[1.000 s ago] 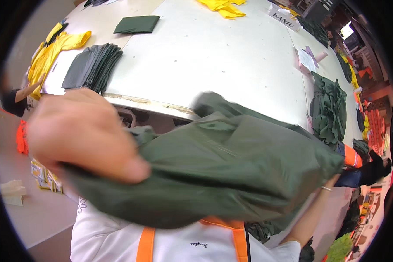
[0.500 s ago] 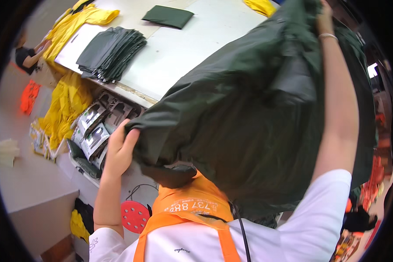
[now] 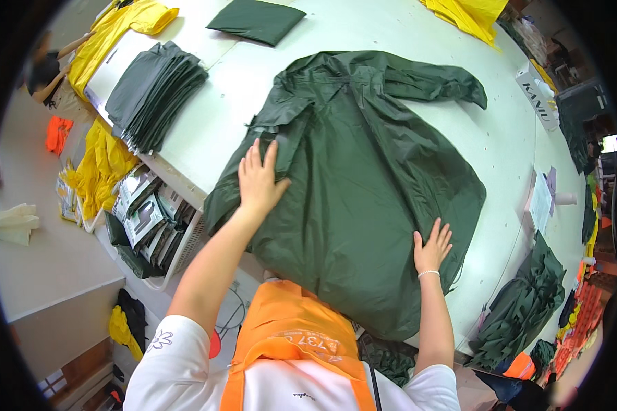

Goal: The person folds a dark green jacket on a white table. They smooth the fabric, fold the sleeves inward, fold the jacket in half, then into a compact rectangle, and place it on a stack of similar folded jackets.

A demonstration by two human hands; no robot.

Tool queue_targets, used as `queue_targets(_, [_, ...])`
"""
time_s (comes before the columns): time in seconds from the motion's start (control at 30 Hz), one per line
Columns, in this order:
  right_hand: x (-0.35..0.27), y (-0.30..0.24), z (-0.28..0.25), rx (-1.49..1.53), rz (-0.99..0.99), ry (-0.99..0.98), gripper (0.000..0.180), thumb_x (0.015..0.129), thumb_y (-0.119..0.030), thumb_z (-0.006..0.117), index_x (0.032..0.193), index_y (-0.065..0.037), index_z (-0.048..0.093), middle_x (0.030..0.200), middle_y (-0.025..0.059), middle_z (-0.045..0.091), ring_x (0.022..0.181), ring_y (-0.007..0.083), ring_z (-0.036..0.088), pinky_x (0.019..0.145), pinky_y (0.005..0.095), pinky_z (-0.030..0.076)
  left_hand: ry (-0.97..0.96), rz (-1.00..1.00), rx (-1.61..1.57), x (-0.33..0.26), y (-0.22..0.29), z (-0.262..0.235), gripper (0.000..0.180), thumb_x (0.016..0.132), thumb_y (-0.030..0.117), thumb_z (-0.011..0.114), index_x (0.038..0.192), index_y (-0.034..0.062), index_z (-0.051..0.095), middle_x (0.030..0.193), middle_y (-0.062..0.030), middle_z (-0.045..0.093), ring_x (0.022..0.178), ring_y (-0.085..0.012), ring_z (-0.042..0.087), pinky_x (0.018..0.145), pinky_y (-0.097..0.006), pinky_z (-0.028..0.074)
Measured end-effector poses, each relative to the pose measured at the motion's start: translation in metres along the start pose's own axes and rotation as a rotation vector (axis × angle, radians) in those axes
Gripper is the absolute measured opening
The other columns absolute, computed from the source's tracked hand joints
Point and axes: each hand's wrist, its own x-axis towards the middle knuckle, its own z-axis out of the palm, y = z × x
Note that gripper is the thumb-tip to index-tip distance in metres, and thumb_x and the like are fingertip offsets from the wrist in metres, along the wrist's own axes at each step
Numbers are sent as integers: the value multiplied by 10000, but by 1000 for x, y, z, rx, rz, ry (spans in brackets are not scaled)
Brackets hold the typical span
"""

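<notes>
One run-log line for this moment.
left hand flat on green raincoat | right hand flat on its hem | raincoat spread on white table

- Dark green raincoat (image 3: 363, 178), plain, no pattern, spread on the white table (image 3: 185, 137).
- Stack of folded pieces (image 3: 151, 96), dark grey-green.
- 1 folded dark green piece (image 3: 256, 20) up top.
- Yellow garments (image 3: 120, 31) at the far left, more yellow (image 3: 469, 14) at the far edge.
- Orange apron (image 3: 288, 335) over a white shirt (image 3: 178, 370).
- Orange cloth (image 3: 58, 133) on the beige floor (image 3: 41, 260).
</notes>
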Motion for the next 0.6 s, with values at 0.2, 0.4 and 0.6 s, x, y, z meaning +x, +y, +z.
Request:
queue_targets(0.2, [50, 50, 5, 76, -57, 57, 742, 889, -442, 524, 1479, -141, 189, 1542, 147, 102, 1419, 342, 80, 1112, 533, 88, 235, -271, -284, 67, -82, -8, 308, 775, 126, 676, 1070, 51, 633, 964, -158, 660, 941, -280, 630, 826, -361, 466])
queue_targets(0.4, [95, 61, 6, -21, -105, 123, 675, 906, -387, 501, 1475, -156, 220, 1543, 117, 131, 1417, 323, 118, 1117, 518, 115, 276, -732, -29, 126, -225, -8, 230, 840, 265, 603, 908, 77, 717, 1012, -132, 672, 931, -285, 638, 834, -404, 476])
queue_targets(0.6, [88, 47, 5, -238, 126, 192, 680, 912, -467, 473, 1478, -191, 217, 1548, 111, 111, 1418, 325, 112, 1097, 570, 122, -39, 289, 193, 188, -46, 38, 613, 829, 451, 607, 1360, 199, 434, 1456, -132, 336, 1346, -350, 280, 1077, -546, 201])
